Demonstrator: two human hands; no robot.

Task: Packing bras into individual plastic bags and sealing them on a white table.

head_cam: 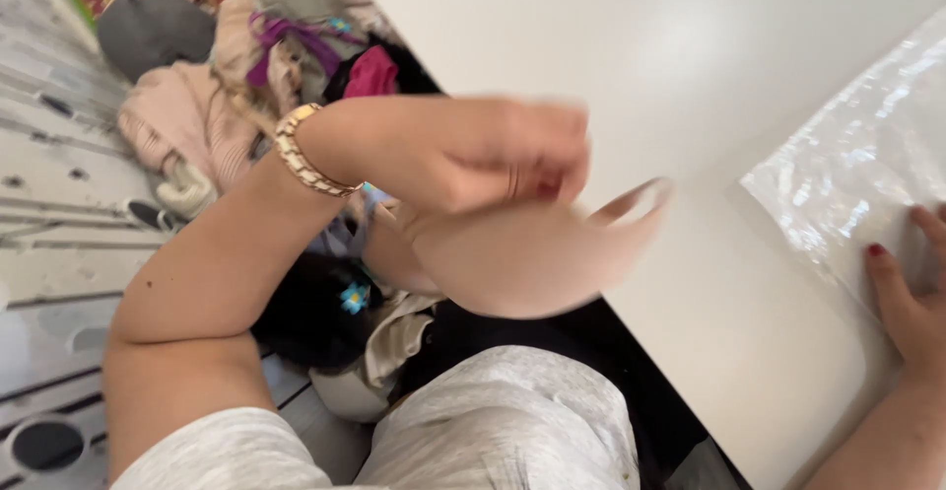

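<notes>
left hand (pixel 493 150) raised over the table edge, fingers pinched shut on a beige garment (pixel 527 253); the piece is motion-blurred, looks like a padded cup with a thin strap loop (pixel 636 204) sticking out toward the white table (pixel 709 76); garment hangs just below the hand, above the lap, part over the table edge; gold link bracelet (pixel 310 155) on the left wrist; right hand (pixel 912 293) lies flat, fingers spread, on a clear plastic sheet (pixel 857 155) at the right side of the table, gripping nothing; red nail polish visible; pile of mixed clothes (pixel 266 66) on the floor beyond the left arm, pink, purple and black pieces in it; grey floor (pixel 49 184) with round holes at left; light grey trousers (pixel 512 421) at bottom.
</notes>
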